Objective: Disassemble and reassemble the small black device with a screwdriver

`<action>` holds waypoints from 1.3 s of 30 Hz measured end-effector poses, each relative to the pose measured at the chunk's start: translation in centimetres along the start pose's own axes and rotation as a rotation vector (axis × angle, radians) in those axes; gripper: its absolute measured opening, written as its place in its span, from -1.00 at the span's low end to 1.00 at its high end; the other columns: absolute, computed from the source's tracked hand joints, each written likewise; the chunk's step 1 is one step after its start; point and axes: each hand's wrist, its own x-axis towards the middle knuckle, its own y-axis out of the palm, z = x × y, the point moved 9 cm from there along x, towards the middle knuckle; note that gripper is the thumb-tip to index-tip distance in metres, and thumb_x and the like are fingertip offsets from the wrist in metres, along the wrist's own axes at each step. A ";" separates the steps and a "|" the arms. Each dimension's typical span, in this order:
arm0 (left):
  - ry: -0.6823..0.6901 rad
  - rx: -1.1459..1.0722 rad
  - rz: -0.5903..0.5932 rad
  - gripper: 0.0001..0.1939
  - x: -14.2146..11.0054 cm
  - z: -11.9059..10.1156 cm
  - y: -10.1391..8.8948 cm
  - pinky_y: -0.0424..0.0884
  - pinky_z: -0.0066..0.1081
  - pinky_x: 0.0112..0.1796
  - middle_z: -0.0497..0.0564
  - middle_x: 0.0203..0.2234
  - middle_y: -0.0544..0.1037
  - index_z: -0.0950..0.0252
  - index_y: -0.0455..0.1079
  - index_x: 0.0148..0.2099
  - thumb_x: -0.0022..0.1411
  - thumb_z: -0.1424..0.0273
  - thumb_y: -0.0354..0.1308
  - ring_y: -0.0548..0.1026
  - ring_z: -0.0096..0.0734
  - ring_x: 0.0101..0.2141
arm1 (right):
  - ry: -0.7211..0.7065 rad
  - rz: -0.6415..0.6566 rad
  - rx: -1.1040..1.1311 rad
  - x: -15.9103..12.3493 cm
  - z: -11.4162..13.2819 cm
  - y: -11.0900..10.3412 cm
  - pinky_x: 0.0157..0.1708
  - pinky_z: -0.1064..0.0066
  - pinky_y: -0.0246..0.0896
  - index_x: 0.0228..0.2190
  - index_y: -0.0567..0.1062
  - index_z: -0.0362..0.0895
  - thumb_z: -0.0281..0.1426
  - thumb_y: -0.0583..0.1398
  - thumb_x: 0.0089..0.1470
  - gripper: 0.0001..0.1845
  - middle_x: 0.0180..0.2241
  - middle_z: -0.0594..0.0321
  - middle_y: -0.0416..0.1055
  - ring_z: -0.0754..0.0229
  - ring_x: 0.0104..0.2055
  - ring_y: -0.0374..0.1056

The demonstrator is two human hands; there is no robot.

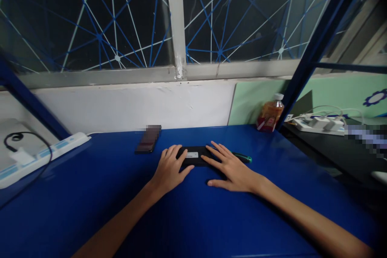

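Observation:
A flat black rectangular object with a white label (192,155) lies on the blue desk (187,217), and its exact kind I cannot make out. Over its left end rests my left hand (173,167), fingers on the top and thumb stretched out near the front edge. My right hand (229,168) is spread, its fingertips on the right part of the black object and its thumb apart on the desk side. A black and green tool handle (243,157) pokes out beyond my right hand; the rest of it is hidden.
A dark phone (148,140) lies at the back left. Along the left edge runs a white power strip (66,144) with a black cable. A drink bottle (270,113) stands at the back right, near a blue post. Another power strip (320,125) sits on the black desk beyond.

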 end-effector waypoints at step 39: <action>-0.030 -0.009 0.090 -0.43 0.6 1.1 -1.2 0.18 0.00 -0.03 0.15 -0.03 0.48 0.25 0.40 -0.05 0.15 -0.11 0.04 0.37 0.01 -0.02 | 0.029 0.010 0.103 -0.3 -1.1 0.1 0.23 -0.11 -0.17 0.19 0.20 -0.17 0.06 0.14 0.03 -0.17 0.28 -0.06 -0.02 -0.13 0.32 -0.12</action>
